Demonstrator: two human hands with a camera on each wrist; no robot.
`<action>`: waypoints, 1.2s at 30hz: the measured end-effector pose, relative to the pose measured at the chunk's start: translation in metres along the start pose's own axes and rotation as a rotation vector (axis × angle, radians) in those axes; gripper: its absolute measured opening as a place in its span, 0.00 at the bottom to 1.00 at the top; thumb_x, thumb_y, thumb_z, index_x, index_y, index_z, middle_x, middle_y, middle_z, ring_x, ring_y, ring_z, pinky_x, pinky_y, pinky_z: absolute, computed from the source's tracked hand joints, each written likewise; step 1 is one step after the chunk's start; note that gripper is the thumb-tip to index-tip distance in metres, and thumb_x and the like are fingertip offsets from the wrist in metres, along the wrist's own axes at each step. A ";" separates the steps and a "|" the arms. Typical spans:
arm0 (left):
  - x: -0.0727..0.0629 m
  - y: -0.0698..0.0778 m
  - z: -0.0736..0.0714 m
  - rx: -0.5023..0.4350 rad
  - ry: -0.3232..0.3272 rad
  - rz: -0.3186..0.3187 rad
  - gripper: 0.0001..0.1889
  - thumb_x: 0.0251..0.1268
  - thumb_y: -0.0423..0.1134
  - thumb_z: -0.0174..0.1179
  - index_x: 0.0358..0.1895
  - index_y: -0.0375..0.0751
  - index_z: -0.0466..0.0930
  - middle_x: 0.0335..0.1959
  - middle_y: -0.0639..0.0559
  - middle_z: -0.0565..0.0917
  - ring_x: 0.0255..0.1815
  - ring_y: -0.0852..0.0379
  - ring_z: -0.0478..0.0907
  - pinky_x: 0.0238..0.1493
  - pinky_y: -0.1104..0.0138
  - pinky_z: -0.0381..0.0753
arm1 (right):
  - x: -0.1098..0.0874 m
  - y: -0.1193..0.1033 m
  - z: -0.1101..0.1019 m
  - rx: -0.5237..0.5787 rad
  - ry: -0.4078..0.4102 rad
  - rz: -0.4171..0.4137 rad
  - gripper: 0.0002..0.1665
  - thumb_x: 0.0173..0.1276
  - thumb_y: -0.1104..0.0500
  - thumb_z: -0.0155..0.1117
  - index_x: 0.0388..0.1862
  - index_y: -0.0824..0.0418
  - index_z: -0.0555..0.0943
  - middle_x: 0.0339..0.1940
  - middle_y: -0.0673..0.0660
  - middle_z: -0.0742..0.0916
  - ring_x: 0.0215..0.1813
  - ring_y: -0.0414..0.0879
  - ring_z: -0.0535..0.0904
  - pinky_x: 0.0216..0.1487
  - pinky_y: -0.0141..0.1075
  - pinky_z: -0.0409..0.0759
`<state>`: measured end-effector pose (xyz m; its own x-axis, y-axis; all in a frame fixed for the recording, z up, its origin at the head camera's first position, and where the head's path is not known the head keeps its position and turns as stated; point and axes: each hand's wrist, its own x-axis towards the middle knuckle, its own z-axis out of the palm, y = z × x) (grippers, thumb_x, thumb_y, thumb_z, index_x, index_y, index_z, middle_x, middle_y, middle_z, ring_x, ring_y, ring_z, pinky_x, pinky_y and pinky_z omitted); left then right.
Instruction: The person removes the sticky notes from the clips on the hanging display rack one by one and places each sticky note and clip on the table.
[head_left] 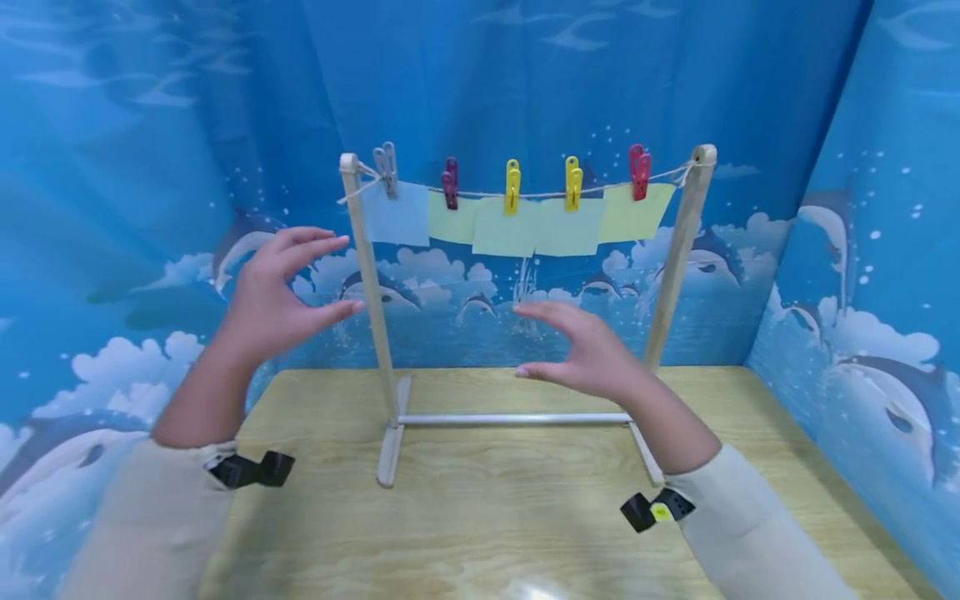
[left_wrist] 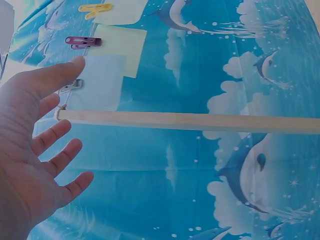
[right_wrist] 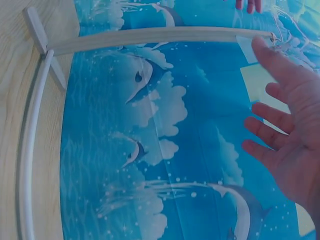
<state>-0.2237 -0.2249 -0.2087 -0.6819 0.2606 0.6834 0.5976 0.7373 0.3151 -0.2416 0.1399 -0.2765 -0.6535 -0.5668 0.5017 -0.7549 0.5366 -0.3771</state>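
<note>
My left hand [head_left: 272, 296] is raised beside the left post [head_left: 371, 292] of a wooden stand, fingers spread and holding nothing. My right hand [head_left: 592, 354], also holding nothing, hovers in front of the stand's right half, its thumb and fingers apart. Between the posts runs a string [head_left: 491, 195] with several paper sheets hanging from it. A grey clothespin [head_left: 386, 171] holds the light blue sheet [head_left: 397, 217] at the left end. A purple clothespin [head_left: 450, 185], two yellow clothespins and a red clothespin [head_left: 640, 172] grip pale green and yellow sheets along the string.
The stand's feet [head_left: 390, 454] rest on a wood-grain table [head_left: 487, 517], joined by a low white bar [head_left: 517, 419]. Behind and at the sides hangs a blue curtain [head_left: 525, 83] printed with dolphins. Each sleeve carries a small black camera.
</note>
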 end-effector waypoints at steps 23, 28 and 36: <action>0.061 0.011 -0.050 -0.181 -0.070 -0.253 0.30 0.58 0.49 0.70 0.66 0.53 0.75 0.65 0.48 0.73 0.63 0.47 0.72 0.57 0.64 0.79 | 0.070 -0.026 0.030 0.450 0.006 0.191 0.34 0.66 0.47 0.68 0.70 0.49 0.71 0.63 0.47 0.79 0.60 0.43 0.77 0.57 0.37 0.79; 0.076 0.012 -0.054 -0.247 -0.085 -0.334 0.31 0.56 0.51 0.70 0.65 0.56 0.76 0.66 0.49 0.74 0.63 0.49 0.73 0.59 0.61 0.78 | 0.082 -0.033 0.033 0.480 0.029 0.221 0.33 0.66 0.48 0.68 0.69 0.49 0.72 0.64 0.46 0.79 0.60 0.42 0.77 0.55 0.36 0.80; 0.100 0.020 -0.057 -0.267 -0.202 -0.370 0.35 0.51 0.51 0.72 0.67 0.59 0.74 0.67 0.53 0.74 0.64 0.50 0.73 0.64 0.55 0.73 | 0.097 -0.038 0.038 0.585 0.114 0.262 0.34 0.66 0.49 0.68 0.71 0.46 0.70 0.65 0.46 0.78 0.61 0.41 0.76 0.55 0.35 0.81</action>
<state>-0.2564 -0.2198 -0.0964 -0.9211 0.1468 0.3606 0.3690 0.6246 0.6883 -0.2786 0.0402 -0.2432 -0.8343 -0.3765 0.4026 -0.4977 0.2004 -0.8439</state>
